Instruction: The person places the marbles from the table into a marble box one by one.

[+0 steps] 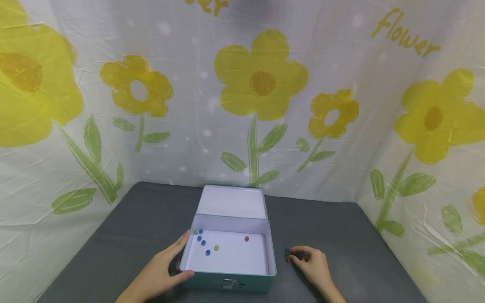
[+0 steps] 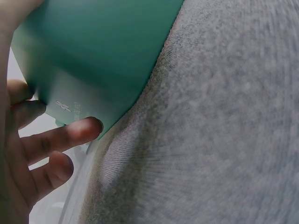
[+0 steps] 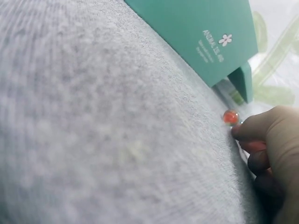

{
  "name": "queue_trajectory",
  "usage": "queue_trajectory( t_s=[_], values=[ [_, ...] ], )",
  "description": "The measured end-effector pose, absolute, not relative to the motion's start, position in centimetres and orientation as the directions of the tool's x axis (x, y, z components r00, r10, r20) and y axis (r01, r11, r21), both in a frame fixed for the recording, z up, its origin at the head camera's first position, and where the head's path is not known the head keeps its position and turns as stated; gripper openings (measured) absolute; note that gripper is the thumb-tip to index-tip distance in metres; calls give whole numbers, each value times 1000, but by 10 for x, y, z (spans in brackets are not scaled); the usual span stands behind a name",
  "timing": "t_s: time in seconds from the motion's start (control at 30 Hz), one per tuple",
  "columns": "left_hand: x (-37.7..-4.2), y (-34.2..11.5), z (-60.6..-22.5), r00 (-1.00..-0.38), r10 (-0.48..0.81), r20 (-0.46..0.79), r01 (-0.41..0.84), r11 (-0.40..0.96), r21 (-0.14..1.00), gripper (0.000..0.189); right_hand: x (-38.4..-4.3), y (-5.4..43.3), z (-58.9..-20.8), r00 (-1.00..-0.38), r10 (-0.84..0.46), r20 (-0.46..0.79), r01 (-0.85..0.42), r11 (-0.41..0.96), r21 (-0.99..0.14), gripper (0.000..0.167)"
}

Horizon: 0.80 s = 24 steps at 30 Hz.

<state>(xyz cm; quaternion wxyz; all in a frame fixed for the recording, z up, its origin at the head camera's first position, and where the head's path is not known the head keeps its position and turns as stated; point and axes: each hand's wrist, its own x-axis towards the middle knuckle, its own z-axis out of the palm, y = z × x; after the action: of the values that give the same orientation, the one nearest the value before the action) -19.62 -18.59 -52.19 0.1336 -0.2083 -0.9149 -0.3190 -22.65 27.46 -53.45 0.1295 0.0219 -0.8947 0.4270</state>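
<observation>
A green tin box (image 1: 227,281) with a white inside stands with its lid (image 1: 233,202) tipped back. My left hand (image 1: 159,269) rests against the box's left side, thumb at the front rim and fingers spread along the wall. In the left wrist view, relaxed fingers (image 2: 70,135) lie by the green wall. Right of the box, my right hand (image 1: 312,267) has thumb and forefinger pinched at a small cluster of glass marbles, among them a blue marble (image 1: 286,250) and a red marble (image 3: 231,117). The fingertips partly hide the marble between them.
Inside the box lie several blue marbles, including one blue marble (image 1: 208,252), a yellow-green marble (image 1: 216,248), a pale green marble (image 1: 195,232) and a red marble (image 1: 246,238). A dark grey cloth (image 1: 322,219) covers the table. Flower-printed curtains (image 1: 189,139) enclose it behind and at both sides.
</observation>
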Motion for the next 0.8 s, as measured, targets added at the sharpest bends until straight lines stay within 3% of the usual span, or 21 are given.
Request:
queue_trajectory(
  t_s=[0.8],
  values=[
    [-198,-186,-525,-889,298,347,450,704,550,100,-229,273,-542,-930,-86,357,-337,586,-737,15]
  ],
)
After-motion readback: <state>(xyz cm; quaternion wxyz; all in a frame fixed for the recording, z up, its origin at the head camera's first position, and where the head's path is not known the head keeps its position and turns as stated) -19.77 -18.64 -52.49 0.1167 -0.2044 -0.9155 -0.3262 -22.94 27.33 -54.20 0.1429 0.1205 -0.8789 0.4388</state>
